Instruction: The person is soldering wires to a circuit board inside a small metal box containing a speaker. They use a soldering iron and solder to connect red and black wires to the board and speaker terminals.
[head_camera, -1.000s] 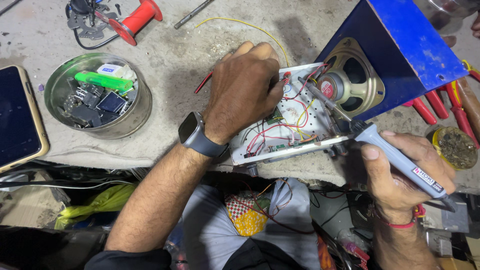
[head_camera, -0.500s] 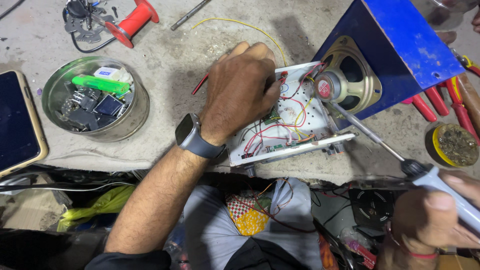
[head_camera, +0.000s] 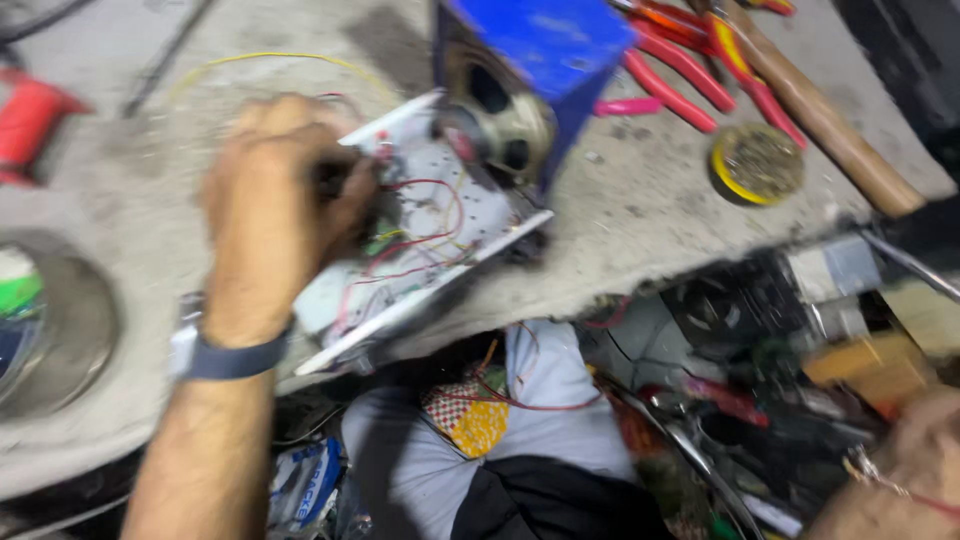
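Observation:
The view is blurred by motion. My left hand (head_camera: 275, 215), a watch on its wrist, is closed over the left part of a white circuit board (head_camera: 430, 230) with red wires, at the concrete bench's edge. A round speaker (head_camera: 500, 125) set in a blue box (head_camera: 545, 45) stands against the board's far end. My right hand (head_camera: 915, 455) shows only partly at the lower right corner, below the bench, with a thin bracelet at the wrist. What it holds is hidden.
Red-handled pliers (head_camera: 680, 85), a wooden handle (head_camera: 825, 125) and a small yellow-rimmed tin (head_camera: 757, 162) lie at the right of the bench. A round metal tin (head_camera: 60, 330) sits at the left edge. Cluttered parts and tools (head_camera: 780, 370) fill the space under the bench.
My right hand with the pen-shaped tool has drawn away from the board, down to the lower right below the bench. The tool is out of view. My left hand stays on the board.

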